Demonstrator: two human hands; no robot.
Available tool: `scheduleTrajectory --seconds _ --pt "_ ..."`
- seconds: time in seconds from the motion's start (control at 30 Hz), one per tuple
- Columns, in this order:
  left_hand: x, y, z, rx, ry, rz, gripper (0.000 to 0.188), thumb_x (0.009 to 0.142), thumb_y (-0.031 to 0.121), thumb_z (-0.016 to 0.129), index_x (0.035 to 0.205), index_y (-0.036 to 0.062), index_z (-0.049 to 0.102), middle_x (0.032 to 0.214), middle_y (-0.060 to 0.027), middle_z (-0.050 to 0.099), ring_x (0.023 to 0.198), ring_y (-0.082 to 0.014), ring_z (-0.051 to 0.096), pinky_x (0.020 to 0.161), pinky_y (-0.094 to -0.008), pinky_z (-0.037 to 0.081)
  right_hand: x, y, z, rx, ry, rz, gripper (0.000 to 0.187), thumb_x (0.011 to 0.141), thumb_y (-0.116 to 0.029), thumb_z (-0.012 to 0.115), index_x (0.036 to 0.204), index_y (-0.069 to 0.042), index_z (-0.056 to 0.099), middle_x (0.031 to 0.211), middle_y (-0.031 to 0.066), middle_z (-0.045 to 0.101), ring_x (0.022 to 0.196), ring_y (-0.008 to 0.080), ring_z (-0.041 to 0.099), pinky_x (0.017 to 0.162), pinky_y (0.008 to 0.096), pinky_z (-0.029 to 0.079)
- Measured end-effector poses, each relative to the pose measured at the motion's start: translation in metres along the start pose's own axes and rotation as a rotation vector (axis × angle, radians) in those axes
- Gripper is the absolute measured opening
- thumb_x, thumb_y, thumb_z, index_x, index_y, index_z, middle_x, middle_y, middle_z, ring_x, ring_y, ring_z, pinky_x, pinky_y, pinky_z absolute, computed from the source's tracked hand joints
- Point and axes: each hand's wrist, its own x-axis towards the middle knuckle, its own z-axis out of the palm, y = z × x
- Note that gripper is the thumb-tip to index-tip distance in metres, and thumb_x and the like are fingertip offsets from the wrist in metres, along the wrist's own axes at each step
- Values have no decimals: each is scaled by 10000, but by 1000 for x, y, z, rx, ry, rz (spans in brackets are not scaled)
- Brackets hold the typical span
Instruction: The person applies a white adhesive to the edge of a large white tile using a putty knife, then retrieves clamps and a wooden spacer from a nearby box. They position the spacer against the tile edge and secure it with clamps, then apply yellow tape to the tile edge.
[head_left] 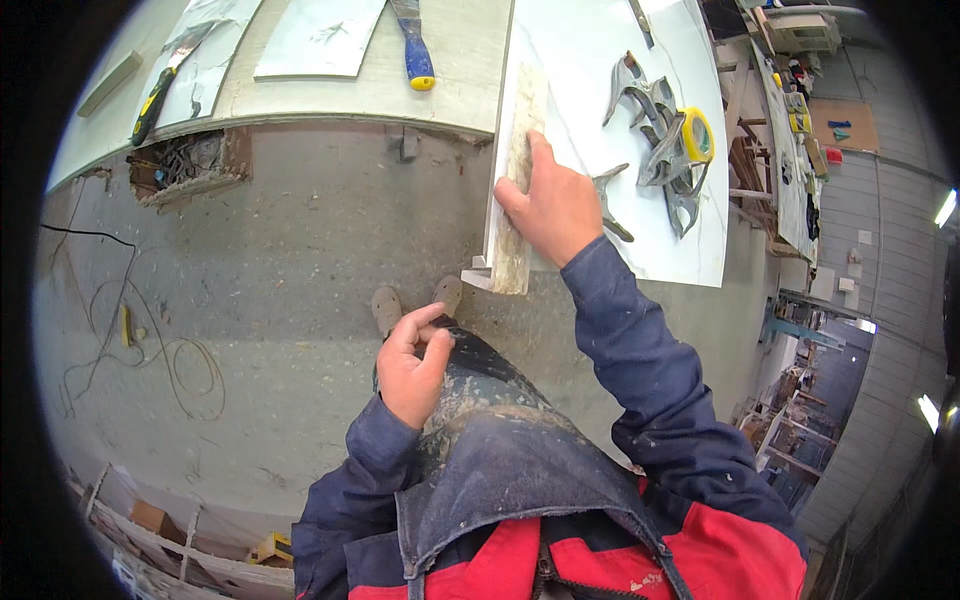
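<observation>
A long, narrow strip point(520, 110), off-white and stained, lies along the left edge of a white marbled slab point(690, 262). My right hand point(556, 205) grips this strip, thumb on its left side and fingers over the top. Just right of that hand a grey spring clamp point(612, 200) rests on the slab. Several more spring clamps point(660, 155) are heaped farther right, with a yellow-rimmed round thing point(697, 135) among them. Away from the slab, in front of my body, my left hand point(412, 368) hangs with fingers partly bent and apart, holding nothing visible.
On the table point(270, 100) at far left lie a yellow-and-black handled tool point(153, 105), a blue-handled scraper point(418, 60) and white offcuts point(320, 40). A cable point(130, 270) loops over the floor at left. Shelving point(180, 545) stands behind at lower left.
</observation>
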Motion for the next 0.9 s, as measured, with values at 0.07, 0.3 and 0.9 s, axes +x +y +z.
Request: scheduleTrajectory --seconds 0.07,0.3,0.9 --pt "6 0 6 57 10 95 484 889 66 673 1345 -11 532 1137 -102 606 930 -150 626 818 -289 525 2 -2 0 -6 1 -4 677 826 -358 628 1361 33 487 803 270 687 761 418 690 709 483 544" --pt "50 11 45 164 -70 201 820 803 276 817 1443 -44 416 1408 -208 475 1160 -264 570 932 -383 503 10 -7 -3 -7 -15 18 682 820 -363 627 1358 32 486 839 267 695 769 425 691 719 485 549" --pt "63 0 66 -273 -59 39 703 859 63 755 1442 -63 384 1139 -183 668 987 -215 676 875 -308 540 -143 100 -18 1265 -416 584 316 999 -319 609 1055 -17 686 781 30 682 644 121 645 577 231 504"
